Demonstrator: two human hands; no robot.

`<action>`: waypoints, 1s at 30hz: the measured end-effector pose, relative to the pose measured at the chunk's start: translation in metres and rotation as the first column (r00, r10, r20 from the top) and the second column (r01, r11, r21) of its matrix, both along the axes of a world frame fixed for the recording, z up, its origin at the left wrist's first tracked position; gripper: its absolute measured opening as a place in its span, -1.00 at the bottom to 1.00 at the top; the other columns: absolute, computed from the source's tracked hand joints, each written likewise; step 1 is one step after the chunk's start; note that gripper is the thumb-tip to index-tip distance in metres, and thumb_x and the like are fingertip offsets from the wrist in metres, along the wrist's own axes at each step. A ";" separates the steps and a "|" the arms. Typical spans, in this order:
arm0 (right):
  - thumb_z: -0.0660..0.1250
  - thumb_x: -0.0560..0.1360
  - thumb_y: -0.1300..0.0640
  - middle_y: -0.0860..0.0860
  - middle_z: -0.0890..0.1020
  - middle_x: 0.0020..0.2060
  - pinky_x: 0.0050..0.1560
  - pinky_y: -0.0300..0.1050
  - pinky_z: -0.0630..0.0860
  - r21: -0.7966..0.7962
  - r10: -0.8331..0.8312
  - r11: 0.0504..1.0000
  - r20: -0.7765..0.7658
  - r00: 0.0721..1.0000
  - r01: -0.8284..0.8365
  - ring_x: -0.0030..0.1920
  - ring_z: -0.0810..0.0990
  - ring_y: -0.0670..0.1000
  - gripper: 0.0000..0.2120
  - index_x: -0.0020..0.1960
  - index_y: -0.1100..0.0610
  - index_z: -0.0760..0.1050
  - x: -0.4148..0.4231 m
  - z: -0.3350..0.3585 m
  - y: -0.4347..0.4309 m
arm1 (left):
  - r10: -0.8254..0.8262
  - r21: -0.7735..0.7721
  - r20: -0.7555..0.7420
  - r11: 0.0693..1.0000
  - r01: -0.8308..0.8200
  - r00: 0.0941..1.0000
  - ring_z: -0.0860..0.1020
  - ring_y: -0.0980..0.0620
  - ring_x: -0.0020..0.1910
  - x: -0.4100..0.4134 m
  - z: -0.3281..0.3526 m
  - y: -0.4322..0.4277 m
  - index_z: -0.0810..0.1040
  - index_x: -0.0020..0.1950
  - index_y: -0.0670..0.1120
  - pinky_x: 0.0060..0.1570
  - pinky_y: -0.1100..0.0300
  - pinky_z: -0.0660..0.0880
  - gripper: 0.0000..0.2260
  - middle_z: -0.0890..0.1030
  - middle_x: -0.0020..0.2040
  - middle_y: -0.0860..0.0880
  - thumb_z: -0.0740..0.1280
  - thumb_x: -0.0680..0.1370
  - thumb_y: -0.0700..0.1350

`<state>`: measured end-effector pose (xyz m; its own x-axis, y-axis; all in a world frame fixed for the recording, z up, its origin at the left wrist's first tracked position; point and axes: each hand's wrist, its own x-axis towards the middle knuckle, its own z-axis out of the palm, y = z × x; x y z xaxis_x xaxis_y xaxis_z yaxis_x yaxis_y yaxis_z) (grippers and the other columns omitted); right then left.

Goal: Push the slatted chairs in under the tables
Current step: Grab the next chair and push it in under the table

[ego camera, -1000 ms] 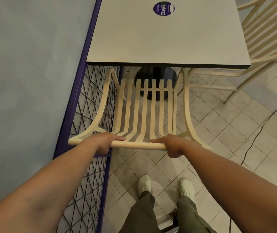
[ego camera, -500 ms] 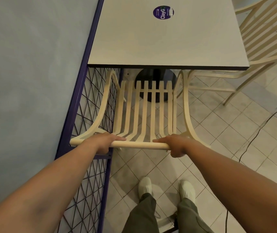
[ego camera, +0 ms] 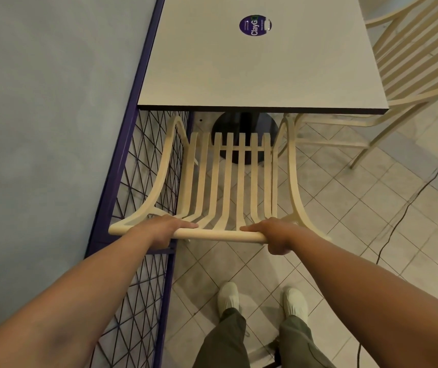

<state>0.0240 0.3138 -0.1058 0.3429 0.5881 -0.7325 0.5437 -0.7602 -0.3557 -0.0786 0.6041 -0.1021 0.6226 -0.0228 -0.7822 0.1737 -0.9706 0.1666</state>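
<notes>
A cream slatted chair (ego camera: 228,181) stands in front of me, its seat partly under the near edge of a grey square table (ego camera: 252,75). My left hand (ego camera: 163,229) grips the chair's top rail on its left part. My right hand (ego camera: 276,235) grips the same rail on its right part. The front of the seat is hidden beneath the tabletop, by the table's round black base (ego camera: 244,123).
A purple-framed wire mesh panel (ego camera: 143,195) and a blue-grey wall (ego camera: 39,128) run close along the chair's left side. A second slatted chair (ego camera: 411,62) stands at the table's right side. A black cable (ego camera: 409,203) lies on the tiled floor at right. My white shoes (ego camera: 228,296) are behind the chair.
The chair and both hands have shifted slightly toward the table, with the seat a little further under the tabletop. Both hands keep their grip on the rail.
</notes>
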 end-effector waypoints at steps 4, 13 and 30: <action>0.33 0.47 0.36 0.02 0.49 0.24 0.09 -0.09 0.42 0.012 0.003 1.000 0.005 1.000 -0.003 0.12 0.47 0.03 -0.19 0.55 -0.20 0.16 0.001 -0.001 0.001 | -0.011 0.030 -0.006 0.999 0.011 1.000 0.48 0.10 -0.14 0.001 -0.001 0.001 0.15 0.47 0.51 -0.25 0.20 0.38 -0.18 0.46 0.11 0.07 0.25 0.55 -0.35; 0.39 0.50 0.14 0.02 0.47 0.32 0.22 -0.02 0.43 -0.007 0.011 1.000 -0.028 1.000 -0.011 0.21 0.47 0.06 -0.25 0.57 -0.18 0.13 0.000 -0.004 0.002 | -0.009 0.031 -0.068 0.999 0.011 0.998 0.51 0.01 0.13 0.002 0.001 0.000 0.15 0.56 0.35 0.12 0.03 0.51 -0.29 0.51 0.27 0.05 0.41 0.51 0.01; 0.19 0.51 -0.37 0.03 0.22 0.56 0.50 0.14 0.10 0.112 0.172 0.979 -0.012 0.985 -0.170 0.55 0.15 0.13 -0.26 0.58 -0.10 0.11 0.078 0.015 0.023 | 0.405 -0.017 0.055 0.914 -0.405 0.913 0.32 -0.08 0.49 0.018 0.043 -0.064 0.22 0.58 0.23 0.36 -0.05 0.31 -0.31 0.31 0.57 0.03 0.20 0.50 0.45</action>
